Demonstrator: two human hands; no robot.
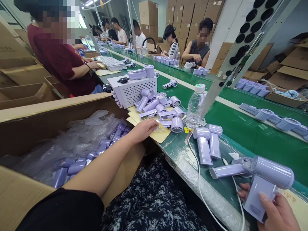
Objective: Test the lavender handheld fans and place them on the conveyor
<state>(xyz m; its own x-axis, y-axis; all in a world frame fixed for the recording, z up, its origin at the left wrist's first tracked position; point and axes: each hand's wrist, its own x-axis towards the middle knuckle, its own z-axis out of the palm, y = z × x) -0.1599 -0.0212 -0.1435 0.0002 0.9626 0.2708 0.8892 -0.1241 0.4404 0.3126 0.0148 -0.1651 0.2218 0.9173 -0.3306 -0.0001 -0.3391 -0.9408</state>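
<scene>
In my right hand is a lavender handheld fan, gripped by its handle with the barrel-shaped head on top. Another lavender fan lies just left of it, and a pair of fans rests farther along the bench. My left hand reaches over the bench edge onto yellow paper. Its fingers are bent together at the handle end of a fan; what they grip, if anything, is hidden. Behind that hand lies a heap of more fans.
An open carton at my left holds fans and clear plastic bags. A white slotted metal box, a plastic bottle and a white cable are on the bench. Beyond runs a green conveyor. A person in maroon sits at left.
</scene>
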